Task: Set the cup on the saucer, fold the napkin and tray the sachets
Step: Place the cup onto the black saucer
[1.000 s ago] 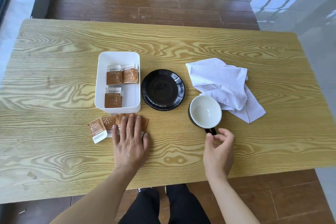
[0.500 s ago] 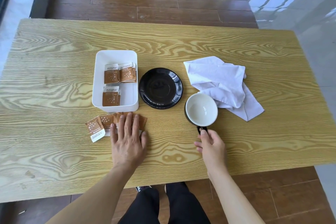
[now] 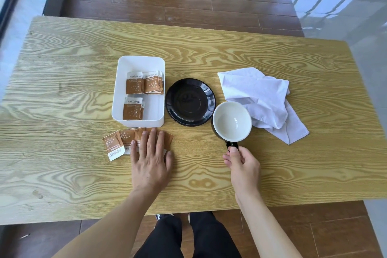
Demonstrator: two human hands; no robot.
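A black cup (image 3: 232,121) with a white inside stands just right of the black saucer (image 3: 190,101), its rim overlapping the saucer's right edge in this view. My right hand (image 3: 240,163) pinches the cup's handle from the near side. A crumpled white napkin (image 3: 261,98) lies right of the cup. The white tray (image 3: 121,100) holds several brown sachets (image 3: 134,94). More brown sachets (image 3: 119,142) lie loose in front of the tray. My left hand (image 3: 150,159) rests flat on them with straight fingers.
Everything sits on a wooden table (image 3: 62,90) with bare wood to the left, right and far side. My legs show below its near edge. A dark wooden floor lies beyond the far edge.
My right hand has closed on the cup's handle, and the cup has shifted left toward the saucer. My left hand has stayed flat on the loose sachets.
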